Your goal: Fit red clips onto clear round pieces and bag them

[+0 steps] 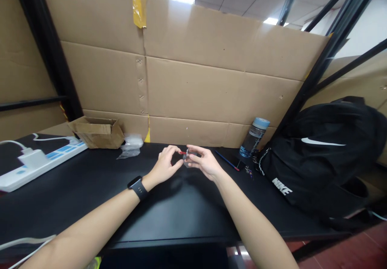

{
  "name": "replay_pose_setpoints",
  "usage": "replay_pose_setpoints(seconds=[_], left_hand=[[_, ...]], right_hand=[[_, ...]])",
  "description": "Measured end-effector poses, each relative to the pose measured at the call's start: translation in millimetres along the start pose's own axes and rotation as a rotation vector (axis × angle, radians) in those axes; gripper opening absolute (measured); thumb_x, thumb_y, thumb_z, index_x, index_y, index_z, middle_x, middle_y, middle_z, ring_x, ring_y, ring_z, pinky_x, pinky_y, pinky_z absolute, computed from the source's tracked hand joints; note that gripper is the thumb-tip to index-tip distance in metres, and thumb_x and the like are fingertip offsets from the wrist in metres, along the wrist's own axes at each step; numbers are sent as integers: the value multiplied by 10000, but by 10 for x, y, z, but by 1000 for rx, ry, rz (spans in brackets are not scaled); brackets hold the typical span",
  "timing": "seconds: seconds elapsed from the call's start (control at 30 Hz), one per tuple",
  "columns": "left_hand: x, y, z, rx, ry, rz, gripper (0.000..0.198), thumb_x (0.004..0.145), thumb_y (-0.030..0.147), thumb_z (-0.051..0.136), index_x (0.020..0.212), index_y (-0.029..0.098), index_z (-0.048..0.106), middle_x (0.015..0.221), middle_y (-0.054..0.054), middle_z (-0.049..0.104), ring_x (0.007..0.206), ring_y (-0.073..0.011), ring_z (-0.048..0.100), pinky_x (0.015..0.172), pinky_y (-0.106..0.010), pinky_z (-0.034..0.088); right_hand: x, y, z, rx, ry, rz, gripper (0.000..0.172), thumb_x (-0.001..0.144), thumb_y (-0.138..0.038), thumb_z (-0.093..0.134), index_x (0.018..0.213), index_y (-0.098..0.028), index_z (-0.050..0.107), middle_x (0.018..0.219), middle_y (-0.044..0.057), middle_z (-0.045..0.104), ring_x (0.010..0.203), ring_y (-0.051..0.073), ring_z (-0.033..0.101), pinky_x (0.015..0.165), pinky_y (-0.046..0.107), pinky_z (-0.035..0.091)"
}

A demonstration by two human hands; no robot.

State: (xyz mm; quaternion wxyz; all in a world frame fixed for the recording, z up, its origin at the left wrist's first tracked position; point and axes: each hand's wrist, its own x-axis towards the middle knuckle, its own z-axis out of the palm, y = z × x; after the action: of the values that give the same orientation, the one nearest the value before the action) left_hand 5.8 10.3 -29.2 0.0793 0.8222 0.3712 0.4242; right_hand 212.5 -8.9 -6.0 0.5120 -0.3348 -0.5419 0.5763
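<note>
My left hand, with a dark watch on its wrist, has its thumb and fingers closed around the end of a small red piece. My right hand faces it, its fingers closed on a small silvery metal ring that seems joined to the red piece. Something pale and see-through shows under the right fingertips, too small to name. Both hands are just above the black tabletop, near its back edge.
A white power strip, an open cardboard box and clear plastic bags lie left. To the right are a blue pencil, small metal trinkets, a water bottle and a black backpack. A cardboard wall stands behind.
</note>
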Motion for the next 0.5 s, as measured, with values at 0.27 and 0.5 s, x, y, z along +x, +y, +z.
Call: replay_pose_setpoints(seconds=[0.27,0.5], left_hand=[[-194,-127,169,176,-440,254,430,970,410,512,1376,268,487,1425,-117,520,1297,-300,456,1019,-471,390],[-204,29,150,289,-450,286,389,989,445,474,1328,270,548,1301,-88,591,1275,-304,441,1019,-480,394]], right_hand=[[37,-123,-294,-183,225,16,580,645,-250,858,1199,-239,689,1178,81,661,859,167,696,740,319,605],[41,-98,-477,-867,76,-97,510,665,-186,801,1168,-210,719,994,57,720,730,147,627,693,300,552]])
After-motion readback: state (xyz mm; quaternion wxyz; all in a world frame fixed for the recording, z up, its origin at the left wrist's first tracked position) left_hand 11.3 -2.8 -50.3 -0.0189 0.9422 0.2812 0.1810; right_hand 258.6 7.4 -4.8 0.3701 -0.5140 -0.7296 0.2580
